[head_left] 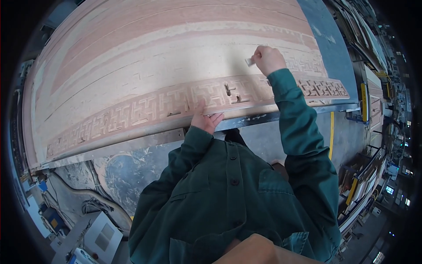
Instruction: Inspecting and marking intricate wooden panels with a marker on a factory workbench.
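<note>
A long wooden strip (147,108) carved with an angular fretwork pattern lies along the near edge of a big worktable. My left hand (206,119) grips the strip's near edge, thumb on top and fingers at the underside. Close to the middle, the strip has a few dark holes. Farther right, my right hand (269,60) is closed, pinching a small pale flat piece (250,61) above the light board (189,55). What kind of piece it is cannot be made out. The fingers partly cover it.
Reddish-brown boards (184,11) cover the far part of the table. A blue surface (336,57) borders them at right. Below left are a hose (90,192) and a grey box (102,237). Racks of panels (362,189) stand at right, past a yellow floor line (332,132).
</note>
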Demonstrator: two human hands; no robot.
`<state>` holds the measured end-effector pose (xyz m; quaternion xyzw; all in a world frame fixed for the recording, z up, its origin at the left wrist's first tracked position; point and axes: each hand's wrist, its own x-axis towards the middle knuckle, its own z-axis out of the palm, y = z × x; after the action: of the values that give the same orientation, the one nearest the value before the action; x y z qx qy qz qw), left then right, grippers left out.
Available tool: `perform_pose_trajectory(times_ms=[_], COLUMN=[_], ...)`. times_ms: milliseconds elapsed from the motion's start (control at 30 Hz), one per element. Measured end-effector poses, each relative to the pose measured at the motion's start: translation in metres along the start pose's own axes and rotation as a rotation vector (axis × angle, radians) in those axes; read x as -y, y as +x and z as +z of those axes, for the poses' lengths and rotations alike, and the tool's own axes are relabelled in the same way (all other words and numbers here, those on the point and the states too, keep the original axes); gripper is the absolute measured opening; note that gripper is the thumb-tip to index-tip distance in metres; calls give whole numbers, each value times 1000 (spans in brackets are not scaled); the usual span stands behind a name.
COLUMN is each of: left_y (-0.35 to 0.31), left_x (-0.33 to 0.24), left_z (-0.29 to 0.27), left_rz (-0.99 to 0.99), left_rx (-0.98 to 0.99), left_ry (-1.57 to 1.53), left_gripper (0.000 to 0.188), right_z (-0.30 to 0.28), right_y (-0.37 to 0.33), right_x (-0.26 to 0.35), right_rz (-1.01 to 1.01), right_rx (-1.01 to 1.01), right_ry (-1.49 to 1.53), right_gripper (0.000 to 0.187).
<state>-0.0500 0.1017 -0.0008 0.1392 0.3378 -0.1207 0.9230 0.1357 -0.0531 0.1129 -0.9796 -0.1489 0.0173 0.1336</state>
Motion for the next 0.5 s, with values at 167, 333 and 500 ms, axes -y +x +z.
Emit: perform_pose_trajectory(times_ms=[167, 333, 500], left_y=[0, 2, 3], left_x=[0, 1, -1], left_z=[0, -1, -4], left_rz=[-11, -19, -34], left_rx=[-55, -53, -37], left_ry=[-2, -18, -16], left_gripper=[50, 50, 49], right_z=[0, 13, 9], right_y=[-13, -24, -26], right_x=[-12, -9, -17], right_rz=[110, -35, -328], right_rx=[97, -47, -21], right_ry=[-29, 26, 190], right_gripper=[15, 11, 9])
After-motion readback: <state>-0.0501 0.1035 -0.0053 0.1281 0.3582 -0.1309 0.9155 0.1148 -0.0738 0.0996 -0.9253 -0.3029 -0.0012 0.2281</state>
